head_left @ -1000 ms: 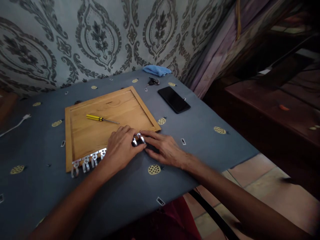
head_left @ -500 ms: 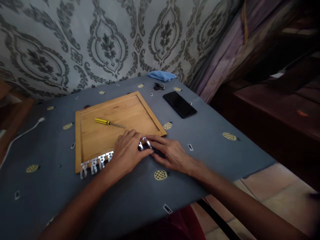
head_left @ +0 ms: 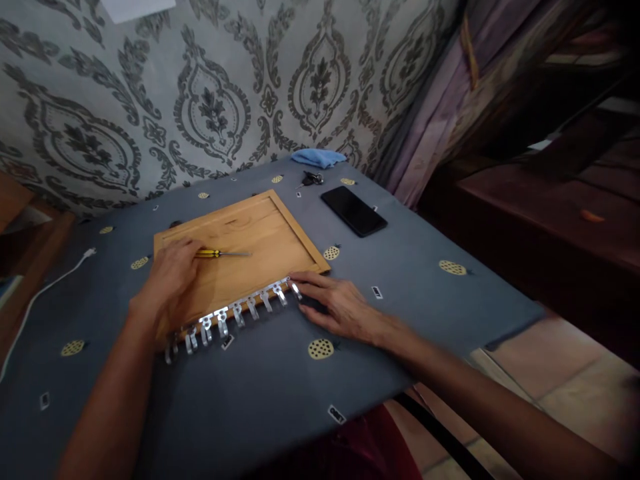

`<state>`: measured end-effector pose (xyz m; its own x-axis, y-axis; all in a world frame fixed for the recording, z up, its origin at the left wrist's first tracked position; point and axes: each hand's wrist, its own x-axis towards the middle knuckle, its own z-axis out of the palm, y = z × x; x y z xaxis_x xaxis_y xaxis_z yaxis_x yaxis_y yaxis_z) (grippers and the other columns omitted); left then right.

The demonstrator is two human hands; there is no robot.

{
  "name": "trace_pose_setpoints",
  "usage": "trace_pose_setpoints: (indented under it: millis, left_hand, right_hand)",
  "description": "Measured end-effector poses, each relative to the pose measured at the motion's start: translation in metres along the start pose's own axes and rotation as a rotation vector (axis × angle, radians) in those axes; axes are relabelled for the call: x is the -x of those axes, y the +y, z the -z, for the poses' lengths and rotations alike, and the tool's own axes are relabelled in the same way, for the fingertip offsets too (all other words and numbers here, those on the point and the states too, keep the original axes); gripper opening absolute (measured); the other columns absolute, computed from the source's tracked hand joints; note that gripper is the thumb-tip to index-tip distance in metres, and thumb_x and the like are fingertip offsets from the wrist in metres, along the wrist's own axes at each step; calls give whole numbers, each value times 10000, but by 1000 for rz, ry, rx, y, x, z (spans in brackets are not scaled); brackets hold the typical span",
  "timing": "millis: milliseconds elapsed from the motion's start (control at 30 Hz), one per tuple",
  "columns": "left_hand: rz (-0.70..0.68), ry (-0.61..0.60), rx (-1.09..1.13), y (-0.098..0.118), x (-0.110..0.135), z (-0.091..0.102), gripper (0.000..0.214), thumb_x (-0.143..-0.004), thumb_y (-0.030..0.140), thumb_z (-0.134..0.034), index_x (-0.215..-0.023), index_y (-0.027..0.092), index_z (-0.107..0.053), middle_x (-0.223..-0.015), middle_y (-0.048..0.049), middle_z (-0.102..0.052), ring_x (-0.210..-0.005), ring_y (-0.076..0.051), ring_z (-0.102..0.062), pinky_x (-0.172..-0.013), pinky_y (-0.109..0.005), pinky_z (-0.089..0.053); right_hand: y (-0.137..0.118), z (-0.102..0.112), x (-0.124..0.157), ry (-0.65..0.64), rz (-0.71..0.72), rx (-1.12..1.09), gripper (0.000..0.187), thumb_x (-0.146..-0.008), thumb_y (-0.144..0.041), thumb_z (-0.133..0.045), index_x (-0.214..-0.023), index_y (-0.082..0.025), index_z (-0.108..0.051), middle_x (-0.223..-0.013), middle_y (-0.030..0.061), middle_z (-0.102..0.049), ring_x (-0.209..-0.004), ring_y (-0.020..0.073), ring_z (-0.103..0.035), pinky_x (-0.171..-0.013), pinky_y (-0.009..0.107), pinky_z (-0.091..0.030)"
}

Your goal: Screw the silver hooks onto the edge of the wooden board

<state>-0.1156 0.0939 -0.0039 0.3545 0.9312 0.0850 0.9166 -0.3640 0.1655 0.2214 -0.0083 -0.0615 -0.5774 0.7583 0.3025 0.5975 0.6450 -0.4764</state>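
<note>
Slippage threatens the silver hook strip (head_left: 235, 312) on the wooden board's (head_left: 260, 227) 6 o'clock edge: your right hand (head_left: 340, 308) only touches it, fingers (head_left: 313, 281) flat, your left hand (head_left: 170, 281) half-curled over the yellow-handled screwdriver (head_left: 223, 253).

Hidden under left hand (head_left: 169, 288): screwdriver (head_left: 223, 253) handle; keys (head_left: 313, 178) too small.

One head-worn camera looks forward and down, close over the table (head_left: 400, 280) toward the wall (head_left: 150, 100)
</note>
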Motion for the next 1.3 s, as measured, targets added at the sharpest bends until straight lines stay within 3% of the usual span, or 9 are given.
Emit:
trace_pose_setpoints:
  millis: [133,233,367,533,667,800,967,1300]
  left_hand:
    - [-49,-46,29,-8,-2,11,225,-842,366,-504,-919,247,-679,-984,-92,-738,-967,-311,-664,-889,-437,-515]
    - [-51,-26,180,1,-1,25,266,-830,453,-554,-894,238,-696,-918,-69,-724,-859,-268,-662,-764,-373,-515]
    - [-33,125,446,34,4,42,303,-800,496,-652,-905,219,-714,-904,-53,-686,-808,-206,-647,-670,-298,-520]
    - [-48,277,722,84,7,50,139,-802,349,-725,-859,228,-689,-774,-9,-689,-652,-145,-659,-632,-282,-563]
    - [-114,375,724,114,8,46,104,-863,317,-708,-918,230,-700,-791,14,-694,-663,-133,-689,-638,-262,-585]
    - [-189,375,609,130,10,40,113,-908,320,-686,-946,214,-702,-800,20,-702,-679,-123,-701,-606,-223,-543]
    - [-223,370,556,134,13,38,121,-931,317,-672,-974,206,-699,-834,16,-717,-700,-115,-711,-562,-183,-508]
    - [-240,346,588,140,11,31,109,-926,286,-666,-967,189,-695,-886,3,-731,-687,-107,-714,-551,-161,-538]
  right_hand:
    - [0,0,-1,4,-9,-4,359,-976,-227,-548,-1307,-161,-669,-1470,141,-618,-1231,269,-691,-988,442,-611]
    - [0,-1,-1,-6,-11,-5,377,-977,-233,-546,-1327,-151,-662,-1471,147,-616,-1228,278,-690,-993,453,-609]
    - [0,0,-1,-6,-16,-9,395,-978,-232,-545,-1350,-147,-648,-1478,146,-611,-1237,283,-686,-996,450,-606]
    - [-1,1,-1,-8,-13,-14,378,-993,-242,-533,-1338,-141,-650,-1479,155,-607,-1252,277,-676,-1003,448,-602]
    - [-3,1,-1,-13,-25,-27,368,-1001,-246,-520,-1329,-139,-649,-1479,157,-605,-1255,273,-673,-1007,454,-599]
    - [-4,2,-1,-20,-32,-31,350,-1002,-250,-525,-1309,-142,-654,-1477,141,-610,-1257,263,-674,-1027,433,-588]
    - [-4,2,-2,-18,-30,-23,374,-995,-246,-535,-1324,-104,-642,-1465,159,-617,-1252,284,-678,-1026,451,-590]
    - [-4,1,-1,-7,-38,7,371,-992,-254,-551,-1333,-141,-645,-1471,129,-620,-1231,265,-688,-985,409,-605]
